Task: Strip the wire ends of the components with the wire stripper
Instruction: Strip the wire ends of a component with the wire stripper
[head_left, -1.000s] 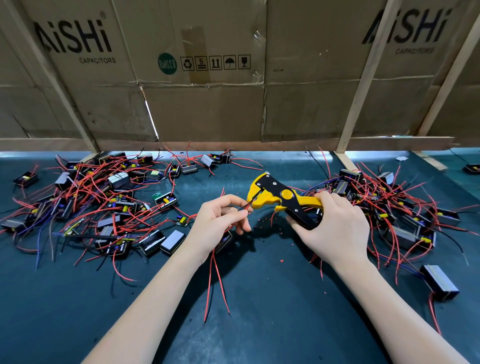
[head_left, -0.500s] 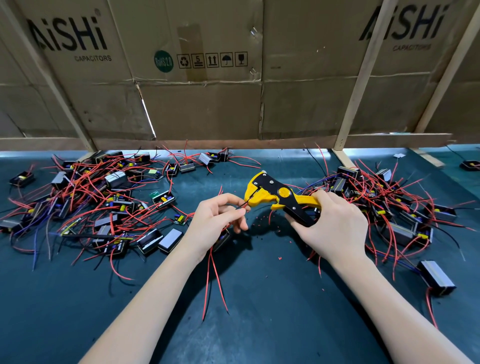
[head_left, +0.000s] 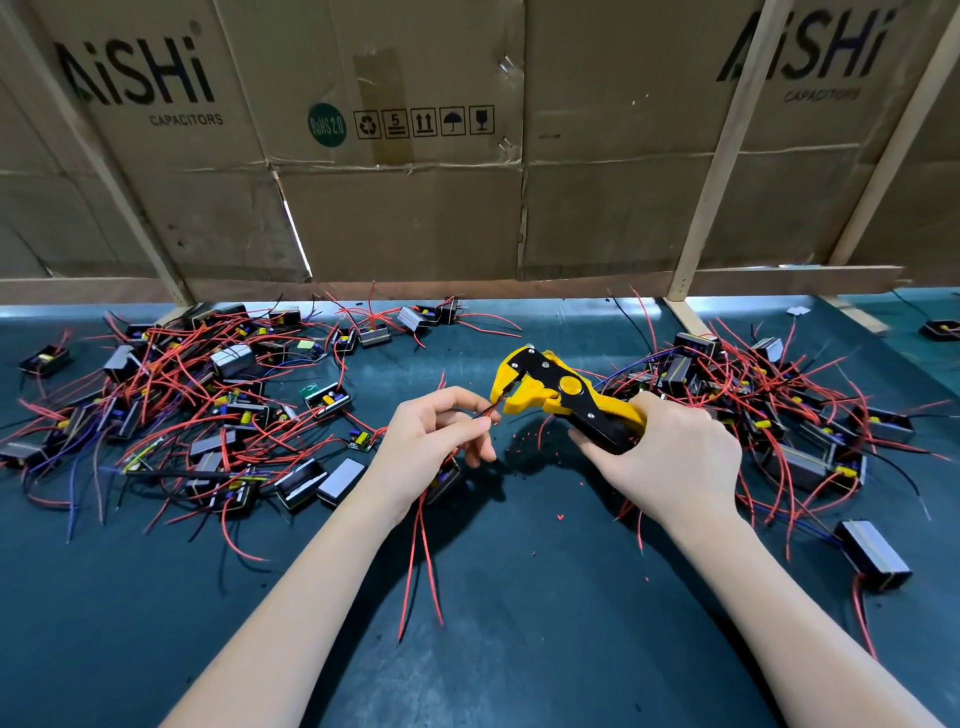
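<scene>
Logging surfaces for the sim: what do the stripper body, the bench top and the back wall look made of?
Wire stripper: looks like moulded plastic, yellow and black, slight sheen, with metal rivets.
Bench top: dark teal mat, matte, probably rubber or vinyl; cannot tell which.
Back wall: brown corrugated cardboard, printed, creased and taped, on pale wooden battens.

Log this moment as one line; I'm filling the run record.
left hand: pinches red wire | right hand: grips wire stripper | wire end at stripper head | stage: stripping
</scene>
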